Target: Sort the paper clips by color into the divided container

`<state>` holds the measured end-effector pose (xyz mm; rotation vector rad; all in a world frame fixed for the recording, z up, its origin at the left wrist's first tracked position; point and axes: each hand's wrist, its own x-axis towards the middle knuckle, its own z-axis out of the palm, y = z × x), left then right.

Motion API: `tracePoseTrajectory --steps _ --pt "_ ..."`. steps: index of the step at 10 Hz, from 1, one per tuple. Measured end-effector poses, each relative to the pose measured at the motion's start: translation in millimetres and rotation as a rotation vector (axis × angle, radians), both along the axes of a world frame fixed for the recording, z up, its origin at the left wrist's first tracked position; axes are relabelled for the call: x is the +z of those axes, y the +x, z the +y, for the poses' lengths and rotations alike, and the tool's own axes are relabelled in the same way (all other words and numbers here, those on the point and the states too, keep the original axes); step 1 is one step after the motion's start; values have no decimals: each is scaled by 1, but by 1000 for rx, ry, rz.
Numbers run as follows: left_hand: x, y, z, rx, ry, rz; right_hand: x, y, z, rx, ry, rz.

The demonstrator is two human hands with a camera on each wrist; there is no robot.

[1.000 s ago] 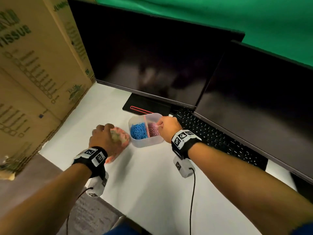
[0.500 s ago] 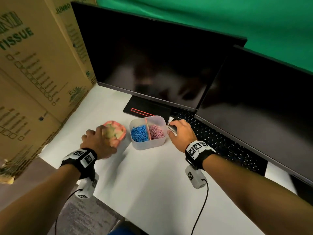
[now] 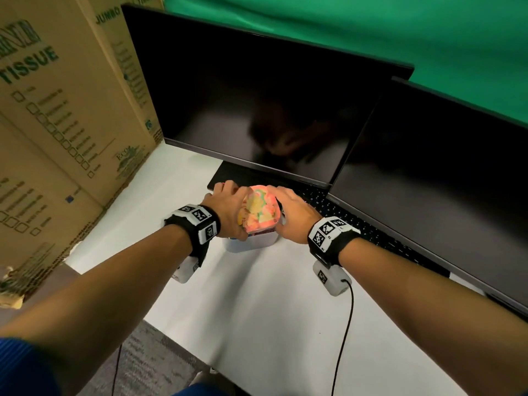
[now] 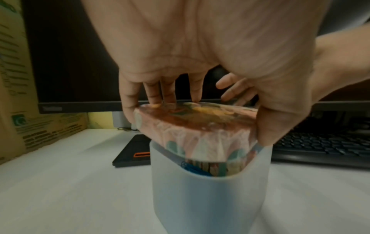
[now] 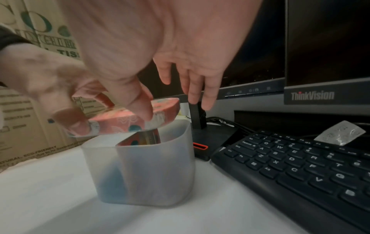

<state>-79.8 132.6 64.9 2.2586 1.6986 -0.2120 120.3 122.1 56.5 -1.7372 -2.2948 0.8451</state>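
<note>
A translucent divided container (image 3: 257,243) stands on the white desk in front of the monitor. My left hand (image 3: 227,205) grips a pink patterned lid (image 3: 259,210) by its edges and holds it tilted on the container's rim (image 4: 208,197). Blue paper clips (image 4: 195,170) show through the gap under the lid (image 4: 196,125). My right hand (image 3: 291,212) is at the lid's right side. Its thumb touches the lid (image 5: 124,120), and its fingers hang straight beyond the container (image 5: 152,174). The pink clips are hidden.
Two dark monitors (image 3: 257,95) stand close behind the container, with a black keyboard (image 3: 357,224) to the right and the monitor base (image 3: 225,178) just behind. Cardboard boxes (image 3: 57,124) wall off the left. A small foil blister pack (image 5: 340,133) lies on the keyboard.
My left hand carried the lid from the desk left of the container onto its top. My right hand moved from the container's right wall up to the lid's edge.
</note>
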Motion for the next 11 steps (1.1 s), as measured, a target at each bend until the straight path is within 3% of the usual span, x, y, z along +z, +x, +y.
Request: tracePoseTrajectory --steps 4,6,9,10,11 --pt "-9 11 5 -45 -92 20 -13 1 3 -3 -79 -138" --pt "-15 11 10 -107 -97 109 -29 7 0 -138 -118 -57" --pt "-13 16 13 -174 -89 193 -41 12 -8 -155 -131 -63" --pt "-17 13 12 -136 -64 182 -29 17 -21 -47 -99 -66" --pt "-30 11 -3 -87 34 79 -28 33 -60 -112 -74 -48"
